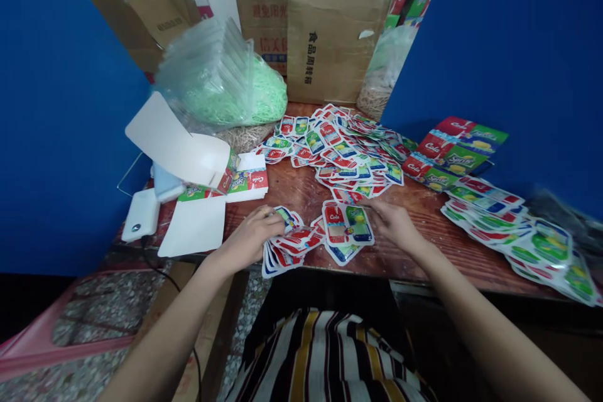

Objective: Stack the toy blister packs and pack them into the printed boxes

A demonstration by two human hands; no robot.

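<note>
My left hand point(257, 232) is closed around the edge of a fanned bunch of red, green and blue printed packets point(287, 250), near the front edge of the table. To its right, my right hand point(393, 223) holds the upper right edge of a two-part Cola and lemon packet point(348, 224) between fingers and thumb. This packet overlaps another packet point(343, 254) beneath it. Just beyond the hands lies a large loose heap of the same packets point(346, 147). Fingertips of both hands are partly hidden.
An opened printed carton with white flaps point(193, 226) stands at left, beside a white power bank point(141, 215) with a cable. Rows of packets point(541, 239) and printed Cola cartons point(452, 154) lie at right. Behind are a bag of green shred point(264, 94) and a cardboard box point(334, 44).
</note>
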